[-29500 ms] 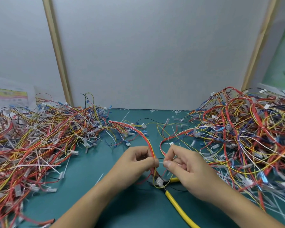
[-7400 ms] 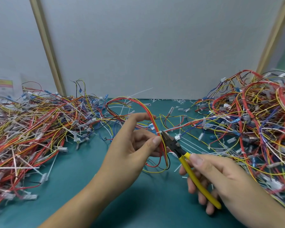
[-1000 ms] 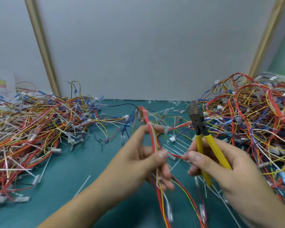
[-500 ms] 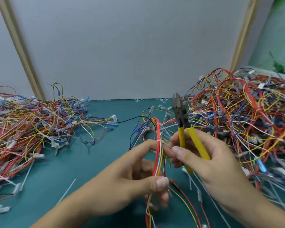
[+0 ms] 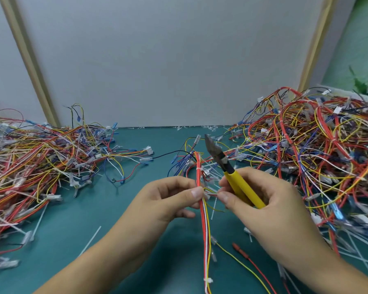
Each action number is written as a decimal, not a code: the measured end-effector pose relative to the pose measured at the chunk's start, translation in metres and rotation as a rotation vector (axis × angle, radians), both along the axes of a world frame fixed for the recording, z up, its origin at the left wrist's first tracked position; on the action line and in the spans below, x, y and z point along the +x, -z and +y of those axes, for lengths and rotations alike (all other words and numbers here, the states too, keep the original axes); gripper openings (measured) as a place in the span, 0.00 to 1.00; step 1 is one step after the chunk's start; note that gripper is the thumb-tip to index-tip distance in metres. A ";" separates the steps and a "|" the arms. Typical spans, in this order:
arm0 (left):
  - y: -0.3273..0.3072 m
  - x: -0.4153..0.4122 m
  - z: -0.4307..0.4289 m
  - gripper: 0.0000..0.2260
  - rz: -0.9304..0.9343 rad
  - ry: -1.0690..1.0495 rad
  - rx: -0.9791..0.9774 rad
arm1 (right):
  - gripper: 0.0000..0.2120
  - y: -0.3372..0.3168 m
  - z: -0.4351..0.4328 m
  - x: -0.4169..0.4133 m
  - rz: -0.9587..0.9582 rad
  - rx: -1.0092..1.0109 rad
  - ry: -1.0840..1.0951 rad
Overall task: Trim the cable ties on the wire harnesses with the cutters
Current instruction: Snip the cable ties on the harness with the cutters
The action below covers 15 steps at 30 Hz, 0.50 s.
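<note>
My left hand pinches a wire harness of red, white and yellow wires between thumb and fingers, holding it upright above the green mat. A white cable tie sits on the bundle right at my left thumb tip; another tie wraps it higher up. My right hand grips the yellow-handled cutters, whose dark jaws point up and away, closed. The right thumb and forefinger tips also touch the tie's tail beside the harness.
A big pile of harnesses lies at the left, a taller pile at the right. Cut tie tails are scattered on the green mat. A grey wall panel stands behind.
The harness now stands more upright and both hands have closed in on one tie. The cutters tilted left, jaws pointing away. The camera view shifted slightly.
</note>
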State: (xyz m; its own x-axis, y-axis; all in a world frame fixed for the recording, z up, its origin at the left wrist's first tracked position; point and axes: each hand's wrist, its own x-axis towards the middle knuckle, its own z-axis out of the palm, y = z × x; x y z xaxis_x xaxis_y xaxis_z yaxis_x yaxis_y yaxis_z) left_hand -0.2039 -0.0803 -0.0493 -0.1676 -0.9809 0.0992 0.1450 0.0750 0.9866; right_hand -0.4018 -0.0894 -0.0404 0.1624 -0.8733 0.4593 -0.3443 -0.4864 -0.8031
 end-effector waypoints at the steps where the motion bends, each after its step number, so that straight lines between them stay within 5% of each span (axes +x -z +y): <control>1: 0.000 0.000 0.000 0.08 0.028 0.005 0.021 | 0.08 0.000 0.000 0.000 0.009 -0.015 0.015; 10: -0.002 -0.002 -0.001 0.10 0.286 -0.011 0.095 | 0.10 0.003 0.000 0.001 0.022 -0.068 0.028; 15: -0.006 -0.004 0.001 0.04 0.228 -0.068 0.088 | 0.08 0.004 -0.002 0.003 -0.053 0.058 -0.079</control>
